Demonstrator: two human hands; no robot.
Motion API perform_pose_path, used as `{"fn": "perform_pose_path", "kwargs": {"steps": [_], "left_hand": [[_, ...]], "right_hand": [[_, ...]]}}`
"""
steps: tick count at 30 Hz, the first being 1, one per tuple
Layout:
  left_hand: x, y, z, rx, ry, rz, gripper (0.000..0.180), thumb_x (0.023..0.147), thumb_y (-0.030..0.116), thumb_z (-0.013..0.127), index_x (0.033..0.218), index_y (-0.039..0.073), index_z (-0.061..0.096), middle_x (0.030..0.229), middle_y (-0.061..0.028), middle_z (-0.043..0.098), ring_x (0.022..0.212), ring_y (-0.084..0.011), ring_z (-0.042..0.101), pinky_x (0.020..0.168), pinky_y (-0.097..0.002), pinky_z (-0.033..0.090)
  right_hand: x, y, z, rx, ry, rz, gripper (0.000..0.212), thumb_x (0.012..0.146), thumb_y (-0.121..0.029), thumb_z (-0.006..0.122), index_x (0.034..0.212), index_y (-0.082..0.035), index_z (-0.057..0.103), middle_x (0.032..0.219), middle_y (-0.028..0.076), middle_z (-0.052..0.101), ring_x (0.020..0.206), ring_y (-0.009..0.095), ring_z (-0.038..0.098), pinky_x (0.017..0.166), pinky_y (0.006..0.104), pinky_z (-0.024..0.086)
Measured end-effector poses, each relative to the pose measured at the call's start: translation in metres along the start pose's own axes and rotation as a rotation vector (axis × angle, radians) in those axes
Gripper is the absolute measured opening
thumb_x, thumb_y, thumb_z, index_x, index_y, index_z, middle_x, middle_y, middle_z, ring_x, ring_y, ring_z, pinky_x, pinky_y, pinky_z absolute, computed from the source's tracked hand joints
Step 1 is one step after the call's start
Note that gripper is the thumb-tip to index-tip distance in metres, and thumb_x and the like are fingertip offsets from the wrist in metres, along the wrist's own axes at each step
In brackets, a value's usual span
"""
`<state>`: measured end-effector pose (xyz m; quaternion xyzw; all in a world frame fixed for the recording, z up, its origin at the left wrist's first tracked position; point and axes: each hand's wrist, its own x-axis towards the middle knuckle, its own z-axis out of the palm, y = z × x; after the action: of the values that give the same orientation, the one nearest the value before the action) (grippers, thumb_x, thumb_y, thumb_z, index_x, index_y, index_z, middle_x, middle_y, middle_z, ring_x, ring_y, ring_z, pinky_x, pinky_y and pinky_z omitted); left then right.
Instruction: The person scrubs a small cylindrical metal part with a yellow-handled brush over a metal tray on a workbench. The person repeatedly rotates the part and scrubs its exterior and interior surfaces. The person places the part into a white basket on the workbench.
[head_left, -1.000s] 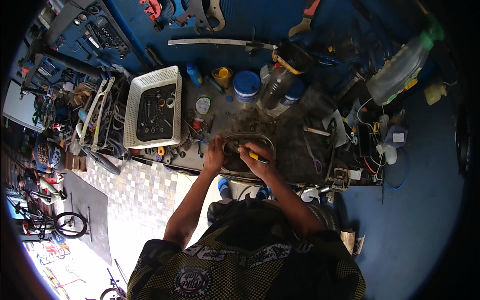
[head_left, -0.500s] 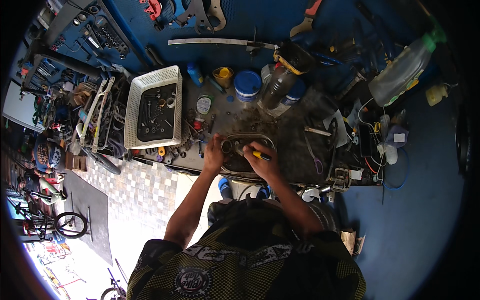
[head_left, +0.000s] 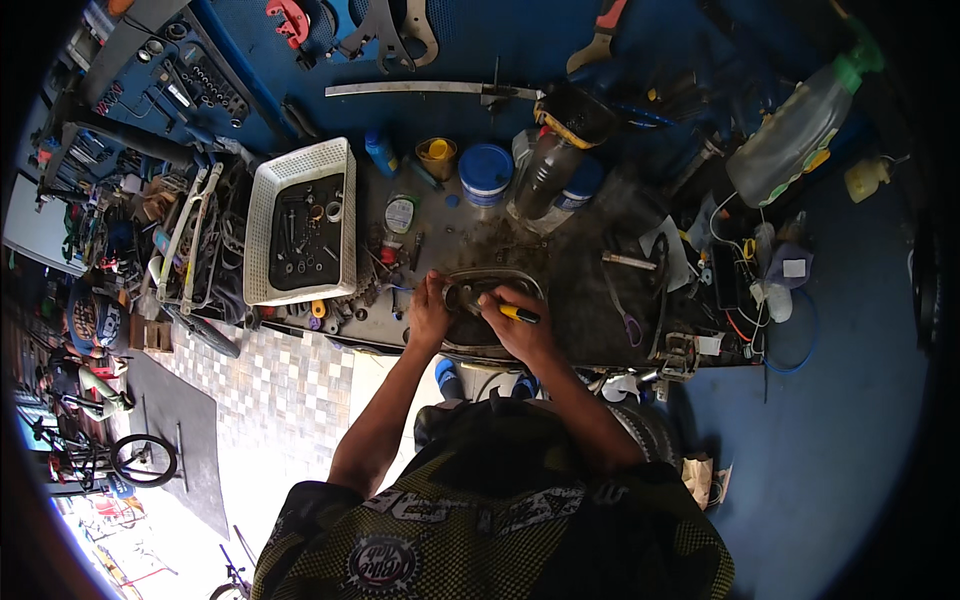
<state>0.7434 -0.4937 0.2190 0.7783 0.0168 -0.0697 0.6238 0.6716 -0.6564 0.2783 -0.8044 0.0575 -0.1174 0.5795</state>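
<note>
At the bench's front edge, my left hand [head_left: 430,315] is closed on a small, dark, ring-shaped metal part [head_left: 456,297]. My right hand [head_left: 512,325] is closed round a tool with a yellow and black handle [head_left: 519,314]. That tool's working end points at the ring, mostly hidden by my fingers, so its kind cannot be made out. Both hands are over a dark, shallow pan with a pale rim [head_left: 505,271]. Left of my left hand lie small loose tools and parts on the bench, with a clear bottle [head_left: 400,214] behind them.
A white plastic basket [head_left: 259,235] with loose metal parts stands at left. Behind are a blue-lidded tub [head_left: 486,168], a yellow cup [head_left: 437,160] and a dark bottle [head_left: 548,178]. Purple-handled scissors [head_left: 632,328] lie at right. Tools hang on the blue wall.
The whole view has shifted slightly. My right hand and the yellow-handled tool have moved a little closer to the ring part. My left hand keeps its hold.
</note>
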Motion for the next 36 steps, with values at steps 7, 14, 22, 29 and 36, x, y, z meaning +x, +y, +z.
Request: {"fn": "perform_pose_path", "kwargs": {"steps": [7, 14, 22, 29, 36], "left_hand": [[0.004, -0.003, -0.003, -0.204, -0.059, -0.183, 0.061, 0.111, 0.057, 0.039, 0.107, 0.003, 0.067, 0.089, -0.0092, 0.065, 0.075, -0.018, 0.063, 0.055, -0.0333, 0.052], [0.013, -0.013, -0.016, -0.656, -0.242, -0.322, 0.046, 0.112, 0.051, 0.045, 0.11, 0.009, 0.063, 0.082, -0.0021, 0.058, 0.066, -0.0155, 0.053, 0.054, -0.0325, 0.047], [0.01, -0.008, -0.009, -0.565, -0.144, -0.353, 0.048, 0.112, 0.052, 0.043, 0.108, 0.01, 0.066, 0.077, -0.0011, 0.056, 0.059, -0.0128, 0.049, 0.05, -0.0298, 0.041], [0.014, -0.018, -0.003, 0.078, 0.017, 0.08, 0.059, 0.113, 0.052, 0.038, 0.11, 0.001, 0.067, 0.08, -0.0165, 0.067, 0.075, -0.0297, 0.067, 0.067, -0.0432, 0.051], [0.012, -0.006, 0.002, 0.233, 0.069, 0.194, 0.054, 0.115, 0.042, 0.034, 0.104, 0.001, 0.067, 0.092, -0.0243, 0.072, 0.092, -0.0414, 0.071, 0.08, -0.0474, 0.052]], "right_hand": [[0.009, 0.034, 0.001, 0.209, -0.077, 0.203, 0.025, 0.103, -0.028, 0.069, 0.093, -0.004, 0.069, 0.074, -0.001, 0.065, 0.065, 0.007, 0.06, 0.061, 0.0262, 0.048], [-0.016, 0.07, 0.0, 0.205, -0.288, 0.157, 0.039, 0.102, -0.032, 0.071, 0.132, -0.009, 0.067, 0.092, 0.006, 0.076, 0.078, 0.017, 0.074, 0.071, 0.0315, 0.058], [-0.02, 0.053, -0.009, -0.258, -0.209, -0.06, 0.031, 0.095, -0.029, 0.079, 0.113, -0.006, 0.07, 0.087, 0.01, 0.072, 0.079, 0.019, 0.072, 0.072, 0.0333, 0.056], [0.007, 0.022, 0.013, 0.131, -0.038, 0.063, 0.023, 0.101, -0.027, 0.073, 0.105, -0.004, 0.072, 0.081, 0.002, 0.068, 0.074, 0.007, 0.061, 0.069, 0.0266, 0.049], [0.01, 0.019, 0.014, 0.124, -0.078, 0.155, 0.026, 0.104, -0.026, 0.068, 0.096, -0.002, 0.066, 0.079, 0.003, 0.068, 0.071, 0.008, 0.065, 0.067, 0.027, 0.052]]}}
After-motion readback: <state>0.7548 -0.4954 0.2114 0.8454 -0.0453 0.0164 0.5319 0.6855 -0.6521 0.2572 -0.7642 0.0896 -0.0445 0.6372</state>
